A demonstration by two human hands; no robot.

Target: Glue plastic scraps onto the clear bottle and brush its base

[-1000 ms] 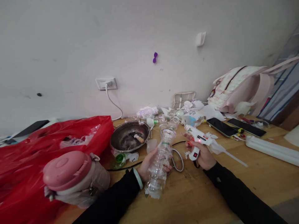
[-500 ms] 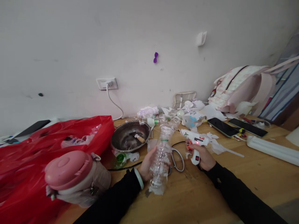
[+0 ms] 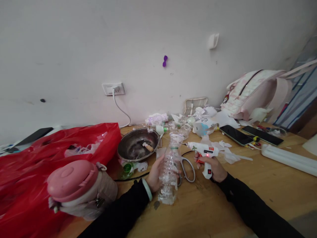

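Observation:
My left hand (image 3: 155, 173) is closed around a clear ridged plastic bottle (image 3: 168, 175), which stands slightly tilted over the wooden table. White stuff covers the bottle's upper end. A white glue gun (image 3: 203, 149) is in the grip of my right hand (image 3: 216, 168), fingers at its orange trigger and a red light glowing on its side. Its nozzle points left, close to the upper part of the bottle; whether it touches is too small to tell. Grey-handled scissors (image 3: 188, 170) lie behind the bottle, their blades hidden.
Left of the bottle are a metal bowl (image 3: 121, 152), a pink-lidded container (image 3: 71, 180) and a red plastic bag (image 3: 29, 165). Plastic scraps and crumpled paper (image 3: 204, 125) lie along the wall. Two phones (image 3: 236, 135), a white bar (image 3: 289, 160) and a backpack (image 3: 260, 92) are at right.
The glue gun in my right hand has moved left and its nozzle has come down a little, closer to the bottle. The bottle has shifted up slightly in my left hand.

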